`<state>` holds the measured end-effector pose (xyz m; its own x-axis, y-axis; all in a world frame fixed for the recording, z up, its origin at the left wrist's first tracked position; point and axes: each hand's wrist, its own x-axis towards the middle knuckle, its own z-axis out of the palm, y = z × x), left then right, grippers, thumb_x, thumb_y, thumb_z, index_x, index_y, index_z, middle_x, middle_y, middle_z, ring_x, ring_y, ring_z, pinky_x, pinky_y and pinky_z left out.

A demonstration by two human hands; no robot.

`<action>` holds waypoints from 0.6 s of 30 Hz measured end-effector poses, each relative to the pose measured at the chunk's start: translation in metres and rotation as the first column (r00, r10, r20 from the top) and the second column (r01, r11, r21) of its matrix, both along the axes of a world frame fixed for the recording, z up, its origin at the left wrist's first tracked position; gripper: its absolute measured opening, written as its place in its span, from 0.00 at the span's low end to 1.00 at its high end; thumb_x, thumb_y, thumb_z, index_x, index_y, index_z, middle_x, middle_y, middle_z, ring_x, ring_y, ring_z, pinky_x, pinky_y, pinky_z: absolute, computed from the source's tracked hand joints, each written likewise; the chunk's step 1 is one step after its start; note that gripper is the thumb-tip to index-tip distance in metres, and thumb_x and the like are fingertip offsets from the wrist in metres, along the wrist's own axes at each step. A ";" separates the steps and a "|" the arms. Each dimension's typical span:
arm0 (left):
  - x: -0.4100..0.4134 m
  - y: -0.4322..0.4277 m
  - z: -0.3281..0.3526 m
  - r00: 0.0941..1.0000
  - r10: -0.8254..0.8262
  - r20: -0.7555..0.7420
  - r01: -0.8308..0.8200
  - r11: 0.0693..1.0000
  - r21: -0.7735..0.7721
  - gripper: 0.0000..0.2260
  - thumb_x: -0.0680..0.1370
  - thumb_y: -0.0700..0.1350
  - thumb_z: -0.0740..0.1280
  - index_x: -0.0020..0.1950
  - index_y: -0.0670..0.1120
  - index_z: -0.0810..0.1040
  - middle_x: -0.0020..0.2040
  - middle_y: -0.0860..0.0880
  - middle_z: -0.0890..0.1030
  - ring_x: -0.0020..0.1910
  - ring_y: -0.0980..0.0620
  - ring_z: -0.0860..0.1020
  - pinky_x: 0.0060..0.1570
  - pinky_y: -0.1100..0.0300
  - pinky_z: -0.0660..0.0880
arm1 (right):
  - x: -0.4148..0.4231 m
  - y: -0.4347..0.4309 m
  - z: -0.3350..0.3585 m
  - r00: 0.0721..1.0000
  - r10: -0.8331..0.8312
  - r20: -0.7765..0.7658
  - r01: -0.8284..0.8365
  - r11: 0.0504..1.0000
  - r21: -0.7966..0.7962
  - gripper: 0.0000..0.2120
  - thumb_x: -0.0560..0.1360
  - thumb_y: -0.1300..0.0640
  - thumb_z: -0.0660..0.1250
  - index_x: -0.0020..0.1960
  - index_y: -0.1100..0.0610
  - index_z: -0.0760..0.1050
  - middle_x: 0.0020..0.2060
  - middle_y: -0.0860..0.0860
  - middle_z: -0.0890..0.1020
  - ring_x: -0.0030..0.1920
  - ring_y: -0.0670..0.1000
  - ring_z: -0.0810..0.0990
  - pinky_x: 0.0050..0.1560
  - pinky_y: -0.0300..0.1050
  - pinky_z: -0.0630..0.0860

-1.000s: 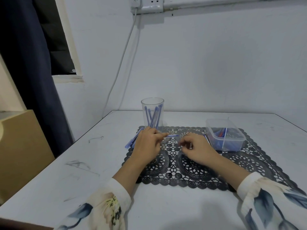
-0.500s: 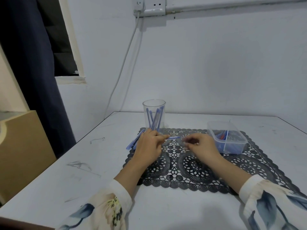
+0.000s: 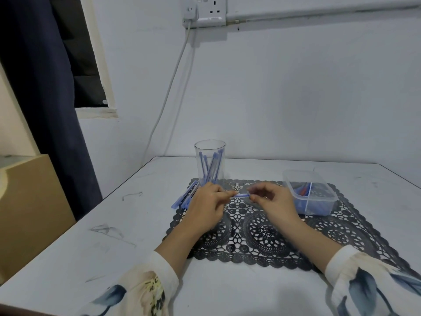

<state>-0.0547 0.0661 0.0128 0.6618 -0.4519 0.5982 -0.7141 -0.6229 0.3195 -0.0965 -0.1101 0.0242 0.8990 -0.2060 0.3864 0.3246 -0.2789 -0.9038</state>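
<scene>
A white table [image 3: 114,236] is seen from above, with a black lace mat [image 3: 262,238] laid on it. At the mat's 10 o'clock corner, a heap of loose blue pens [image 3: 185,197] is found, partly hidden behind the left hand [image 3: 206,207]. This hand is curled, with thumb and forefinger pinched on the left end of a thin blue pen [image 3: 241,195]. At 12 o'clock from the hand, a clear cup [image 3: 210,147] is stood upright, with standing pens [image 3: 214,165] leaned inside. The thin blue pen is held level just above the mat, between both hands. Its right end is pinched by the curled fingertips of the right hand [image 3: 273,204]. At 3 o'clock from that hand, a clear plastic box [image 3: 303,173] is set on the mat, with blue and red pieces [image 3: 304,190] held inside.
</scene>
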 end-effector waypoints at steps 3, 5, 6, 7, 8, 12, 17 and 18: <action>-0.001 0.001 0.001 1.000 -0.008 -0.001 0.008 1.000 0.005 0.17 0.75 0.36 0.64 0.61 0.51 0.78 0.42 0.50 0.78 0.45 0.51 0.71 0.47 0.51 0.72 | -0.001 -0.001 -0.001 1.000 0.006 0.010 -0.006 1.000 -0.018 0.11 0.71 0.73 0.67 0.43 0.59 0.79 0.37 0.52 0.81 0.33 0.36 0.78 0.37 0.27 0.73; -0.003 0.001 0.002 1.000 -0.015 -0.003 0.015 1.000 0.015 0.17 0.76 0.36 0.64 0.62 0.50 0.78 0.42 0.49 0.78 0.46 0.51 0.71 0.48 0.51 0.72 | 0.001 -0.001 -0.003 1.000 0.000 0.015 0.000 1.000 -0.028 0.12 0.71 0.73 0.66 0.42 0.56 0.79 0.35 0.53 0.81 0.32 0.39 0.78 0.39 0.31 0.76; -0.004 0.001 0.003 1.000 -0.015 -0.005 0.016 1.000 0.022 0.17 0.76 0.36 0.63 0.62 0.50 0.78 0.43 0.49 0.78 0.46 0.51 0.71 0.48 0.51 0.71 | 0.002 -0.001 -0.004 1.000 0.002 0.012 -0.002 1.000 -0.030 0.12 0.72 0.72 0.65 0.42 0.57 0.79 0.34 0.54 0.81 0.32 0.41 0.78 0.39 0.33 0.77; -0.004 0.001 0.004 1.000 -0.016 -0.003 0.016 0.999 0.029 0.17 0.76 0.36 0.63 0.62 0.50 0.78 0.43 0.49 0.78 0.46 0.50 0.71 0.48 0.51 0.71 | 0.002 0.000 -0.006 1.000 0.010 0.008 -0.010 1.000 -0.028 0.10 0.74 0.72 0.64 0.44 0.59 0.79 0.34 0.54 0.80 0.31 0.41 0.77 0.38 0.34 0.77; -0.004 0.002 0.004 1.000 -0.018 0.006 0.018 0.999 0.038 0.17 0.76 0.36 0.63 0.62 0.50 0.78 0.43 0.49 0.78 0.46 0.50 0.72 0.48 0.51 0.72 | 0.003 0.001 -0.007 1.000 0.015 0.001 -0.015 1.000 -0.024 0.09 0.75 0.71 0.63 0.46 0.60 0.79 0.33 0.54 0.79 0.31 0.42 0.77 0.37 0.34 0.76; -0.005 0.002 0.006 0.999 -0.032 0.016 0.031 0.996 0.084 0.17 0.77 0.36 0.62 0.62 0.50 0.78 0.44 0.48 0.79 0.46 0.50 0.72 0.49 0.52 0.71 | 0.006 0.000 -0.011 0.999 0.003 -0.035 -0.004 1.000 -0.025 0.10 0.77 0.68 0.60 0.49 0.58 0.78 0.32 0.53 0.79 0.31 0.45 0.76 0.35 0.34 0.76; -0.001 0.008 0.011 0.999 0.024 0.024 -0.025 1.000 0.013 0.18 0.75 0.34 0.63 0.61 0.50 0.79 0.41 0.52 0.77 0.45 0.52 0.71 0.46 0.55 0.70 | 0.002 0.000 -0.009 1.000 0.012 -0.002 -0.012 0.999 -0.030 0.10 0.78 0.64 0.60 0.54 0.57 0.78 0.37 0.51 0.82 0.37 0.44 0.79 0.37 0.32 0.74; 0.001 0.010 0.011 0.999 0.040 0.019 -0.040 0.999 0.000 0.19 0.74 0.34 0.63 0.61 0.50 0.79 0.40 0.55 0.75 0.44 0.54 0.69 0.46 0.56 0.70 | 0.000 0.001 -0.008 1.000 0.015 0.004 -0.014 0.997 -0.074 0.09 0.78 0.63 0.62 0.54 0.54 0.78 0.38 0.49 0.82 0.39 0.43 0.80 0.38 0.33 0.76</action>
<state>-0.0542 0.0764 0.0241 0.6682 -0.4253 0.6104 -0.6943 -0.6513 0.3063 -0.0969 -0.1096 0.0165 0.8999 -0.1637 0.4042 0.3332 -0.3398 -0.8795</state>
